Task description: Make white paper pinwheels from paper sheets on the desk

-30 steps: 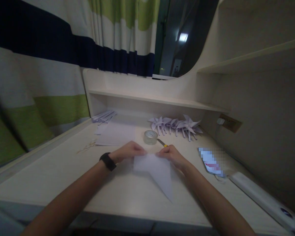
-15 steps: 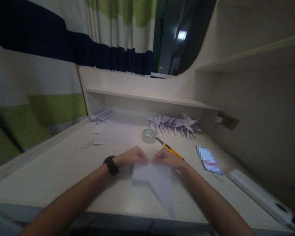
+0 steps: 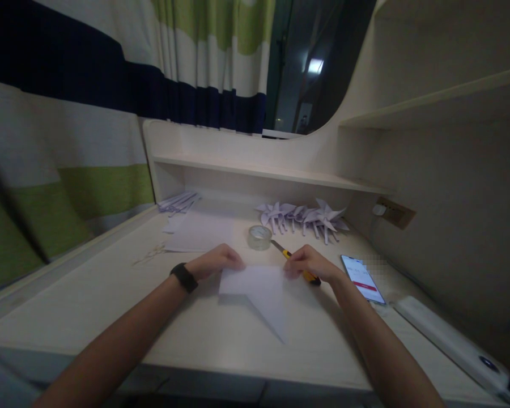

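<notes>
A folded sheet of white paper (image 3: 261,286) with a long point toward me is held a little above the desk. My left hand (image 3: 219,262), with a dark watch on its wrist, pinches the paper's far edge near the left. Closed at the top right corner of the paper are the fingers of my right hand (image 3: 309,264). Under and beside that hand lies a yellow utility knife (image 3: 311,277), partly hidden, its blade pointing toward a roll of clear tape (image 3: 259,238).
White paper pinwheels (image 3: 301,216) lie at the back. Flat paper sheets (image 3: 202,229) and rolled paper sticks (image 3: 178,203) are at the back left, near thin scraps (image 3: 151,253). A phone (image 3: 362,279) and a long white device (image 3: 446,340) lie right on the desk (image 3: 110,306).
My hands have moved apart along the paper's far edge, left hand leftward and right hand rightward. The paper has shifted slightly left and its point is farther from the desk's front edge.
</notes>
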Demonstrator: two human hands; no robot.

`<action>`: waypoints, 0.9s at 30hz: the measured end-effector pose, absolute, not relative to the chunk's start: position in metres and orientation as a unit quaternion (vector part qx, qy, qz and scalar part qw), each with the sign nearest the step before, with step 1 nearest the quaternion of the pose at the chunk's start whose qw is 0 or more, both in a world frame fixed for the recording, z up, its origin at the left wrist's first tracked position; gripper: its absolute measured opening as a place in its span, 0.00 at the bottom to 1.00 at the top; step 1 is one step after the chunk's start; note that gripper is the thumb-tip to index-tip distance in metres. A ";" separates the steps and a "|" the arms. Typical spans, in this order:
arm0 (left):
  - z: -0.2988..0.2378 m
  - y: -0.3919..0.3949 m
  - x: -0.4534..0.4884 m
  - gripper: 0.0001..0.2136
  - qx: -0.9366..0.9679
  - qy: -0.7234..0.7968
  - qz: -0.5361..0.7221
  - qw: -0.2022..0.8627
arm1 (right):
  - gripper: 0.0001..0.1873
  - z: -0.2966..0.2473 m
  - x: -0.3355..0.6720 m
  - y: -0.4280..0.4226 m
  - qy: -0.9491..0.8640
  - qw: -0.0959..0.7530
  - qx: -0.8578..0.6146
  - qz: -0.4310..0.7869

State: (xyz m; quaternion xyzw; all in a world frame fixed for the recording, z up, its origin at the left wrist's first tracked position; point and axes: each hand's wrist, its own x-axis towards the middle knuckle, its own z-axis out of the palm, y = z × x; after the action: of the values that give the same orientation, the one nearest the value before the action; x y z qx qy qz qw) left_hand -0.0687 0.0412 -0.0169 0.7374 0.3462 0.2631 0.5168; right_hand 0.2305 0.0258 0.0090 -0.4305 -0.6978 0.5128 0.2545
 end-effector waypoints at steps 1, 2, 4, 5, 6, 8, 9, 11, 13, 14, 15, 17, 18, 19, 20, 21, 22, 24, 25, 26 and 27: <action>-0.016 0.041 -0.068 0.12 0.736 0.346 0.264 0.519 | 0.15 0.007 0.229 0.026 -0.685 0.286 -0.434 0.511; -0.016 0.040 -0.068 0.12 0.735 0.345 0.266 0.520 | 0.17 0.005 0.226 0.026 -0.674 0.313 -0.432 0.512; -0.016 0.038 -0.065 0.13 0.734 0.341 0.275 0.519 | 0.21 -0.004 0.214 0.026 -0.660 0.348 -0.422 0.515; -0.016 0.037 -0.063 0.13 0.733 0.339 0.279 0.519 | 0.21 -0.008 0.208 0.025 -0.662 0.349 -0.422 0.512; -0.016 0.036 -0.061 0.13 0.734 0.338 0.281 0.518 | 0.21 -0.013 0.201 0.024 -0.663 0.358 -0.432 0.496; -0.017 0.035 -0.058 0.14 0.731 0.340 0.279 0.521 | 0.21 -0.018 0.190 0.022 -0.643 0.387 -0.462 0.473; -0.018 0.034 -0.056 0.13 0.727 0.343 0.278 0.526 | 0.20 -0.019 0.187 0.021 -0.635 0.399 -0.468 0.468; -0.018 0.033 -0.055 0.13 0.716 0.348 0.273 0.541 | 0.19 -0.016 0.185 0.019 -0.635 0.410 -0.462 0.464; -0.018 0.033 -0.056 0.13 0.712 0.347 0.265 0.550 | 0.18 -0.011 0.188 0.018 -0.647 0.406 -0.449 0.463; -0.017 0.032 -0.056 0.13 0.713 0.346 0.258 0.553 | 0.17 -0.008 0.191 0.018 -0.652 0.401 -0.447 0.463; -0.017 0.032 -0.057 0.13 0.715 0.345 0.251 0.554 | 0.17 -0.006 0.194 0.017 -0.654 0.395 -0.446 0.465; -0.016 0.032 -0.059 0.14 0.714 0.345 0.240 0.560 | 0.16 -0.003 0.198 0.018 -0.658 0.388 -0.446 0.467; -0.015 0.032 -0.060 0.14 0.712 0.345 0.237 0.564 | 0.16 -0.003 0.200 0.018 -0.660 0.387 -0.445 0.466; -0.015 0.032 -0.061 0.13 0.709 0.346 0.235 0.567 | 0.16 -0.003 0.201 0.019 -0.663 0.386 -0.443 0.464; -0.015 0.032 -0.061 0.13 0.708 0.347 0.236 0.568 | 0.16 -0.003 0.202 0.019 -0.665 0.385 -0.441 0.463; -0.015 0.032 -0.062 0.13 0.708 0.348 0.235 0.568 | 0.16 -0.003 0.203 0.020 -0.666 0.385 -0.440 0.464; -0.015 0.032 -0.062 0.13 0.708 0.347 0.233 0.568 | 0.16 -0.004 0.204 0.020 -0.665 0.384 -0.439 0.467; -0.014 0.033 -0.064 0.12 0.710 0.347 0.227 0.569 | 0.15 -0.003 0.207 0.021 -0.658 0.382 -0.438 0.479; -0.013 0.033 -0.067 0.11 0.710 0.347 0.222 0.571 | 0.15 -0.002 0.209 0.021 -0.653 0.383 -0.437 0.486; -0.012 0.035 -0.069 0.10 0.709 0.346 0.216 0.574 | 0.15 0.000 0.211 0.021 -0.648 0.385 -0.438 0.490; -0.012 0.036 -0.073 0.10 0.708 0.347 0.212 0.578 | 0.15 0.001 0.214 0.022 -0.643 0.389 -0.439 0.492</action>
State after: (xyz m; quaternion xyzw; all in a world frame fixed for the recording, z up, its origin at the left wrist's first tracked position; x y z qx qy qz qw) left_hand -0.0725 0.0363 -0.0117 0.7078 0.3467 0.2123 0.5777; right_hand 0.2137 0.0216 0.0013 -0.4392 -0.6433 0.4921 0.3888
